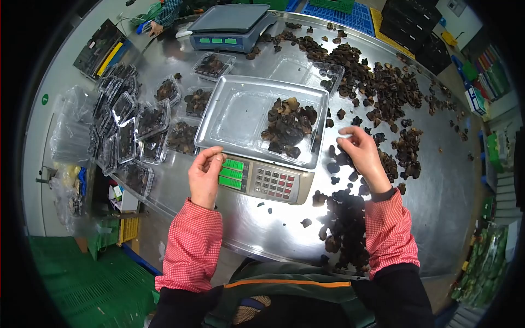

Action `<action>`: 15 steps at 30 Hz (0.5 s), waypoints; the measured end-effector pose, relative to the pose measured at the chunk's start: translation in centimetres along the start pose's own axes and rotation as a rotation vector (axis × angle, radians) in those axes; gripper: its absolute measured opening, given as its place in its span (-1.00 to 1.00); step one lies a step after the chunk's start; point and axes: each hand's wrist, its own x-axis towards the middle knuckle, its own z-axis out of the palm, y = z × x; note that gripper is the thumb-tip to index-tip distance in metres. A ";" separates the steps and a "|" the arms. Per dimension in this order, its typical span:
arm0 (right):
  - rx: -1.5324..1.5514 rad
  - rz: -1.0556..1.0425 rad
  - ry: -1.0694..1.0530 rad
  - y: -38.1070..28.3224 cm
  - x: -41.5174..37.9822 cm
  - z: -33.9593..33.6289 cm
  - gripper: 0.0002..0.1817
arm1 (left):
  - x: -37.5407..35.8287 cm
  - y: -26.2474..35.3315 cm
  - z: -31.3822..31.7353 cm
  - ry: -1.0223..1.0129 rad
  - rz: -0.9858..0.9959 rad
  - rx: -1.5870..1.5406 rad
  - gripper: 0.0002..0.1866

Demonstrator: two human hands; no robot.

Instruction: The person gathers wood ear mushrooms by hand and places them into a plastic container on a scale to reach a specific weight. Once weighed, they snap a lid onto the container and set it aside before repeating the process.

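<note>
A kitchen-type digital scale (298, 188) stands in front of me, its green displays lit. On its metal pan (219, 87) lies an open clear plastic box (232, 117), with dark wood ear mushrooms (290, 126) heaped in its right half. My left hand (205, 177) is at the scale's front left corner, beside the displays. Its thumb and fingertips are pressed together, and I cannot make out whether anything is between them. To the right of the pan, above loose mushrooms, my right hand (361, 156) has its thumb and forefinger slightly apart, with nothing visible in it.
Filled plastic boxes (153, 120) are piled on the left of the steel table (437, 218). Loose mushrooms (388, 93) spread along the right, with a darker heap (344, 224) near me. A second scale (229, 33) stands behind; another person's hand (156, 28) shows at the far left.
</note>
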 end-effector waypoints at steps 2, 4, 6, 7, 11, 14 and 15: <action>-0.002 0.059 -0.018 1.1 -1.1 -0.3 -0.64 | 0.0 0.2 -0.2 0.003 -0.010 0.028 -0.80; 0.035 0.099 -0.045 1.3 -2.0 -0.6 -0.65 | 0.2 0.5 -0.1 0.017 -0.032 0.037 -0.80; 0.008 0.089 -0.031 1.2 -2.2 0.0 -0.57 | 0.5 0.8 0.1 0.047 -0.066 0.025 -0.80; -0.046 0.032 0.000 1.2 -2.2 0.7 -0.53 | 0.7 0.7 0.1 0.031 -0.057 0.011 -0.79; -0.273 -0.052 -0.006 -1.2 -1.1 3.6 -0.35 | 0.7 1.8 0.7 0.047 -0.061 0.027 -0.80; -0.458 -0.190 0.035 -0.5 -0.1 5.4 -0.54 | 0.9 1.3 0.8 0.012 -0.052 0.004 -0.81; -0.499 -0.209 0.033 -0.4 0.0 5.6 -0.59 | 0.8 1.2 0.8 0.008 -0.051 -0.003 -0.81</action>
